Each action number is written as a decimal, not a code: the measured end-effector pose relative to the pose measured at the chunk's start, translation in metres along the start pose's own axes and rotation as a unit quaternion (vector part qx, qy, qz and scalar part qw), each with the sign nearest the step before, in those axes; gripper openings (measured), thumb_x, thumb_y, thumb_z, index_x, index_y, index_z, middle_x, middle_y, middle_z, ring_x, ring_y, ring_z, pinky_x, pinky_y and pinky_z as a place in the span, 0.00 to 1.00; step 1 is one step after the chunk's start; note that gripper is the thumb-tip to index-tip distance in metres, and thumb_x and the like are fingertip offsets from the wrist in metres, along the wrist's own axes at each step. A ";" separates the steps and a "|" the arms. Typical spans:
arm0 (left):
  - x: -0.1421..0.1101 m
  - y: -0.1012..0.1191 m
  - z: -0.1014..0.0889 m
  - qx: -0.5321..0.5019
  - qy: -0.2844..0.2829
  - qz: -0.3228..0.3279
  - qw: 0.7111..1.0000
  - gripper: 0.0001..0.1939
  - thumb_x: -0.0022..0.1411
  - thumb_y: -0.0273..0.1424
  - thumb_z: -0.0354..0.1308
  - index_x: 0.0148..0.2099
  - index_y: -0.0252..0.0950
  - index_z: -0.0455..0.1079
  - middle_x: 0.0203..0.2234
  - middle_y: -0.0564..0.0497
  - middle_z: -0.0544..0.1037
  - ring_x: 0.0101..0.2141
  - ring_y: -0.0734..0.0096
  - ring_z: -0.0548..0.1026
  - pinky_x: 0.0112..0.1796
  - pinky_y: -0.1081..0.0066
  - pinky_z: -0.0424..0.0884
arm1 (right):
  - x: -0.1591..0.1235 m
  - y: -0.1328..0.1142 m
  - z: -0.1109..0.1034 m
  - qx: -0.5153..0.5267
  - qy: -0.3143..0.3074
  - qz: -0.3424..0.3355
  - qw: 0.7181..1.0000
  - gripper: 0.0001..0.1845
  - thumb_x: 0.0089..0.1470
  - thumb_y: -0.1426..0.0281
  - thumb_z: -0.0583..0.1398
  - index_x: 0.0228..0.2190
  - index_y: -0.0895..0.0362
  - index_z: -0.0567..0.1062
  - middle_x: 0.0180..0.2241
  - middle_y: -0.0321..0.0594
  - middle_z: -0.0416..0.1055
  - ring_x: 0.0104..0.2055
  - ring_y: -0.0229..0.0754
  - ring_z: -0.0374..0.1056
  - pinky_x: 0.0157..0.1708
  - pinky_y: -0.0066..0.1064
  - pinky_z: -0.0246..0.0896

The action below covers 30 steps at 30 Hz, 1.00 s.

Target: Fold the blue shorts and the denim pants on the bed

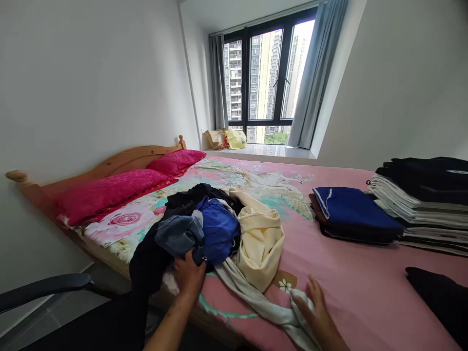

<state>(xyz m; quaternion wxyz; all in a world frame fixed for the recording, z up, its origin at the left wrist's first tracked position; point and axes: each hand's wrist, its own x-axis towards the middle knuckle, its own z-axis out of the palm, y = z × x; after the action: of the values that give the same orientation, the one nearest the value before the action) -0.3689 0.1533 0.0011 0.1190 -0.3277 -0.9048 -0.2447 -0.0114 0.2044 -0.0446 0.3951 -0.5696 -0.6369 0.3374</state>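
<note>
Head: left hand [190, 274] at jeans [179, 235] in clothes pile [220, 226] on bed [351, 287]; fingers part-hidden, can't tell if clamped. Right hand [315, 308] at pale cloth [265, 308] trailing from pile; fingers blurred, grip unclear.

Greyish garment [259, 304], blue denim [177, 236], pink floral sheet [300, 253]

Pale garment [268, 311] stretched on bed [351, 278], far end seemingly under pile [219, 226]; denim [178, 234] crumpled atop.
</note>
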 end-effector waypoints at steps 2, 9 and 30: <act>0.016 0.001 0.015 -0.005 0.010 -0.023 1.000 0.29 0.48 0.39 0.61 0.53 0.35 0.65 0.45 0.37 0.66 0.46 0.44 0.67 0.43 0.54 0.65 | 0.026 -0.024 0.044 -0.046 -0.048 -0.042 0.997 0.53 0.42 0.49 0.61 0.61 0.60 0.48 0.58 0.57 0.56 0.59 0.60 0.56 0.52 0.49 0.57; 0.084 0.011 0.081 -0.236 0.062 -0.027 0.970 0.30 0.50 0.34 0.61 0.55 0.37 0.59 0.53 0.40 0.63 0.56 0.50 0.61 0.55 0.55 0.58 | 0.098 -0.118 0.206 -0.157 -0.188 -0.182 0.952 0.47 0.42 0.59 0.62 0.61 0.61 0.52 0.60 0.55 0.55 0.60 0.61 0.53 0.56 0.50 0.46; 0.112 0.011 0.073 -0.507 0.047 -0.198 0.838 0.20 0.62 0.40 0.52 0.54 0.36 0.64 0.54 0.43 0.69 0.56 0.61 0.65 0.55 0.65 0.60 | 0.059 -0.043 0.160 -0.126 -0.036 -0.259 0.957 0.27 0.56 0.64 0.54 0.56 0.59 0.60 0.57 0.52 0.59 0.59 0.53 0.54 0.55 0.48 0.53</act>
<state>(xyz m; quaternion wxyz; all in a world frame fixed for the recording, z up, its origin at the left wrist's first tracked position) -0.4510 0.2581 -0.0147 -0.0723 -0.1440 -0.6933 -0.7024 -0.1754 0.2609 -0.0732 0.3710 -0.4179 -0.8136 0.1605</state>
